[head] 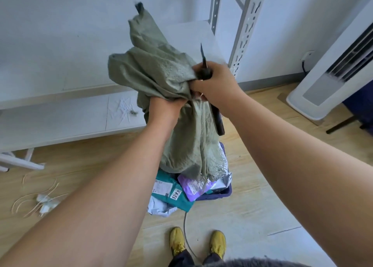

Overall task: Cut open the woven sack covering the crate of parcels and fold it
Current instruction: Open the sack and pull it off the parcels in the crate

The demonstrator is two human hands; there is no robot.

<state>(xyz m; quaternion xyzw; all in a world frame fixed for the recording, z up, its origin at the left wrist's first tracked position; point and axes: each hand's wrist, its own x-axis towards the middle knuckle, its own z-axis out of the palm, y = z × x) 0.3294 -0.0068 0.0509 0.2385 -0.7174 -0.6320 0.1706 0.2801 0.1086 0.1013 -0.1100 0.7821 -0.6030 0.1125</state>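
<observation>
A grey-green woven sack (157,68) is bunched and lifted in the air in front of me, its frayed lower edge hanging over the parcels. My left hand (164,107) grips a fold of the sack from below. My right hand (214,83) grips the sack's gathered cloth together with a dark-handled knife (203,64), whose blade points up. Below stands a blue crate (224,193) filled with parcels (173,192) in teal, purple and white wrappers.
A low white shelf board (60,121) with white scraps lies to the left, and a white metal rack upright (245,26) rises behind. A white standing air conditioner (331,73) is at the right. Cord and a white plug (44,203) lie on the wooden floor. My yellow shoes (197,242) are below.
</observation>
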